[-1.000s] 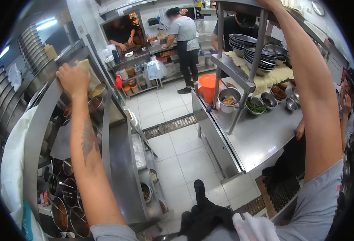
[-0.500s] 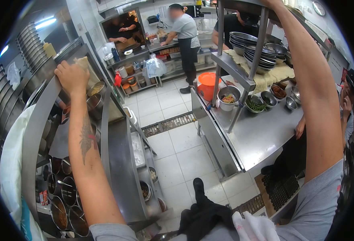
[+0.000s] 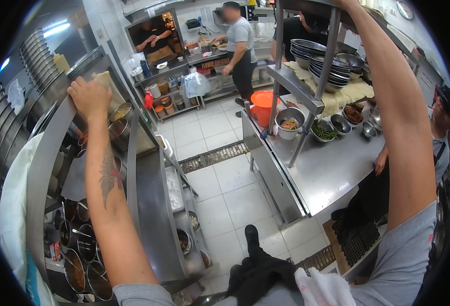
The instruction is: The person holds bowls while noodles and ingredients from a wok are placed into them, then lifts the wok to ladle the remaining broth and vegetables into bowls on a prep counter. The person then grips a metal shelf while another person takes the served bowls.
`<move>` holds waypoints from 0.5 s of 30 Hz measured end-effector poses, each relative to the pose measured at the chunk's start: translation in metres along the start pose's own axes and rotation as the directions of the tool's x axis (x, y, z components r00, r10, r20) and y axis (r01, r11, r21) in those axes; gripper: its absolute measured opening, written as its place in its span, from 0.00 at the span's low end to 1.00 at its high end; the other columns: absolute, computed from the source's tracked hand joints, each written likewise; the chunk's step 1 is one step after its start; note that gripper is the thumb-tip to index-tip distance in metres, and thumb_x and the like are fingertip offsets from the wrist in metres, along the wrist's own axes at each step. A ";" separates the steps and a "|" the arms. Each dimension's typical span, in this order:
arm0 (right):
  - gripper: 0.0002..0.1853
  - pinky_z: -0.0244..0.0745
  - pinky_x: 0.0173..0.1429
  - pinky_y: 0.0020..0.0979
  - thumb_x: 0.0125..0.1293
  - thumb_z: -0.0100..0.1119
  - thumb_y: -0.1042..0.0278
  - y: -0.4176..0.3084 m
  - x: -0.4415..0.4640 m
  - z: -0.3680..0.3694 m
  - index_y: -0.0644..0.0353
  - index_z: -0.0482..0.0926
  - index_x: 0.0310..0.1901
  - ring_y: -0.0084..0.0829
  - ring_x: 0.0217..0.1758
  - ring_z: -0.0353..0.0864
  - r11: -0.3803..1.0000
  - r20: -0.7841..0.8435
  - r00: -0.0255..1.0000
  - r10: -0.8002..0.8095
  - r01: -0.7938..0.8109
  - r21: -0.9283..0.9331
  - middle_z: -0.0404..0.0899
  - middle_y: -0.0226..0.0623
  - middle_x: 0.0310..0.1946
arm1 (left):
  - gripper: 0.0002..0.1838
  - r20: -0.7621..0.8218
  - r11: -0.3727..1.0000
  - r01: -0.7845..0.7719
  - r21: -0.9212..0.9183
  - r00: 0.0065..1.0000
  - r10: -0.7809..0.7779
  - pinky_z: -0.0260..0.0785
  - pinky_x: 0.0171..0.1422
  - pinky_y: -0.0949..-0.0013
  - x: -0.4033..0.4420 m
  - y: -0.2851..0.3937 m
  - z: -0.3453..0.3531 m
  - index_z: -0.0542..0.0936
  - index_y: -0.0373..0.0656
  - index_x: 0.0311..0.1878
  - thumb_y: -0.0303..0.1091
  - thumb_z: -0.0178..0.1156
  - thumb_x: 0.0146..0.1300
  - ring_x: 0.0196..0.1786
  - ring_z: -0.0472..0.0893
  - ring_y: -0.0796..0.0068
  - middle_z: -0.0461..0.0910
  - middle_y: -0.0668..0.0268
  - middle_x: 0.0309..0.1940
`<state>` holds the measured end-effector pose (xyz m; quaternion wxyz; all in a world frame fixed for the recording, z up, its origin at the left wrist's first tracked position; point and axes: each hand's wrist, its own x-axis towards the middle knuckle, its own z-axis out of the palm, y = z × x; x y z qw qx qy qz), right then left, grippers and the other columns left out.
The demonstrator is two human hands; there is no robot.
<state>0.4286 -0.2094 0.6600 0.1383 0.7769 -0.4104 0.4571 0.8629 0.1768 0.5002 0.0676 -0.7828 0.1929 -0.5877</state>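
Observation:
My left hand (image 3: 88, 97) is curled over the top edge of a tall steel shelf (image 3: 44, 168) on the left. Beside its fingers lies a folded beige cloth (image 3: 102, 79). Just below are metal pots (image 3: 120, 112), one holding something yellowish. My right hand (image 3: 345, 4) reaches up to the raised steel shelf (image 3: 306, 5) over the right counter. The frame's top edge cuts it off, so its fingers are hidden. Under that arm stand stacked metal bowls (image 3: 329, 71) on a beige cloth.
The steel counter (image 3: 322, 178) bears a bowl of green vegetables (image 3: 323, 131) and a pail with food (image 3: 289, 124). An orange-lidded bucket (image 3: 261, 104) stands behind. A co-worker (image 3: 239, 46) is at the back; other people stand right. Tiled floor (image 3: 230, 204) runs between the counters.
The co-worker at the back has straightened and turned, one arm now hanging lower. The person in the hatch has brought both hands together. My hands have hardly moved.

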 end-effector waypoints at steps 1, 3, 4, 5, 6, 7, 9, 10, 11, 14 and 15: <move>0.25 0.79 0.50 0.44 0.58 0.62 0.48 -0.001 -0.001 0.000 0.67 0.85 0.39 0.48 0.42 0.86 1.000 -0.002 1.000 0.010 -0.010 -0.001 0.85 0.55 0.36 | 0.22 0.000 1.000 0.000 0.000 1.000 0.000 0.62 0.56 0.57 0.000 0.000 0.000 0.87 0.46 0.32 0.57 0.68 0.48 0.50 0.74 0.59 0.78 0.61 0.42; 0.25 0.79 0.50 0.44 0.58 0.62 0.48 -0.004 -0.003 -0.003 0.67 0.85 0.39 0.48 0.42 0.86 1.000 0.006 1.000 0.015 -0.015 -0.004 0.85 0.55 0.36 | 0.22 0.002 1.000 0.004 0.002 1.000 -0.004 0.62 0.56 0.57 0.000 0.000 0.000 0.88 0.47 0.32 0.57 0.68 0.48 0.50 0.74 0.59 0.78 0.61 0.42; 0.25 0.79 0.50 0.44 0.58 0.62 0.48 -0.005 -0.004 -0.004 0.67 0.85 0.39 0.48 0.42 0.86 1.000 0.015 1.000 0.021 -0.020 -0.008 0.85 0.55 0.37 | 0.22 0.002 1.000 0.003 0.001 1.000 -0.003 0.62 0.56 0.57 0.000 0.000 0.000 0.88 0.47 0.32 0.57 0.68 0.48 0.50 0.74 0.59 0.78 0.61 0.42; 0.25 0.79 0.50 0.44 0.58 0.62 0.48 -0.002 -0.002 -0.002 0.67 0.85 0.39 0.48 0.42 0.86 1.000 0.015 1.000 0.021 -0.021 -0.008 0.85 0.55 0.37 | 0.22 0.004 1.000 0.001 -0.003 1.000 -0.001 0.62 0.56 0.57 0.000 0.000 -0.001 0.88 0.46 0.32 0.57 0.68 0.48 0.50 0.74 0.59 0.78 0.61 0.42; 0.25 0.79 0.51 0.45 0.58 0.62 0.48 0.001 0.000 0.000 0.67 0.85 0.40 0.49 0.42 0.86 1.000 0.009 1.000 0.004 -0.004 -0.018 0.85 0.55 0.37 | 0.22 0.006 1.000 -0.002 -0.007 1.000 0.002 0.62 0.56 0.57 0.000 0.000 -0.001 0.87 0.46 0.32 0.57 0.68 0.48 0.50 0.74 0.59 0.78 0.61 0.42; 0.24 0.79 0.51 0.45 0.58 0.62 0.48 0.003 0.002 0.002 0.66 0.86 0.40 0.49 0.43 0.86 1.000 0.003 1.000 -0.013 0.013 -0.027 0.85 0.55 0.38 | 0.22 0.006 1.000 -0.002 -0.007 1.000 0.002 0.62 0.56 0.57 0.000 0.001 -0.001 0.87 0.46 0.32 0.57 0.68 0.48 0.50 0.74 0.59 0.78 0.61 0.42; 0.24 0.79 0.52 0.45 0.58 0.61 0.48 0.002 0.002 0.003 0.66 0.86 0.40 0.49 0.43 0.86 0.999 -0.002 1.000 -0.014 0.014 -0.032 0.85 0.55 0.38 | 0.22 -0.009 1.000 0.001 -0.005 1.000 -0.001 0.62 0.56 0.57 0.000 0.000 0.000 0.87 0.46 0.32 0.57 0.68 0.48 0.50 0.74 0.59 0.78 0.61 0.42; 0.24 0.79 0.52 0.45 0.59 0.61 0.48 0.002 0.002 0.003 0.66 0.86 0.40 0.49 0.44 0.86 0.999 -0.008 1.000 -0.016 0.015 -0.038 0.85 0.56 0.38 | 0.22 -0.009 1.000 0.001 -0.005 1.000 -0.001 0.62 0.56 0.57 0.000 0.001 0.000 0.87 0.46 0.32 0.57 0.68 0.48 0.50 0.74 0.59 0.78 0.61 0.42; 0.24 0.79 0.52 0.45 0.59 0.61 0.48 0.004 0.003 0.004 0.66 0.86 0.40 0.49 0.44 0.86 0.999 -0.007 1.000 -0.015 0.015 -0.038 0.85 0.56 0.38 | 0.22 -0.010 1.000 0.001 0.000 1.000 -0.001 0.62 0.56 0.57 0.000 0.001 0.000 0.87 0.46 0.32 0.57 0.68 0.48 0.49 0.74 0.59 0.78 0.61 0.42; 0.23 0.78 0.54 0.44 0.60 0.60 0.49 0.006 0.006 0.006 0.65 0.86 0.42 0.48 0.45 0.86 0.999 -0.001 0.999 -0.041 0.041 -0.032 0.85 0.57 0.39 | 0.22 0.019 1.000 0.000 0.007 1.000 0.000 0.62 0.57 0.57 0.000 0.001 -0.001 0.88 0.47 0.32 0.57 0.68 0.48 0.50 0.74 0.58 0.78 0.61 0.42; 0.23 0.78 0.54 0.44 0.60 0.60 0.49 0.006 0.005 0.006 0.65 0.86 0.42 0.48 0.45 0.86 0.999 0.000 0.999 -0.040 0.040 -0.033 0.85 0.57 0.39 | 0.22 0.019 1.000 -0.002 0.006 1.000 0.002 0.62 0.57 0.57 0.000 0.002 -0.001 0.88 0.47 0.32 0.57 0.68 0.48 0.50 0.74 0.58 0.78 0.61 0.42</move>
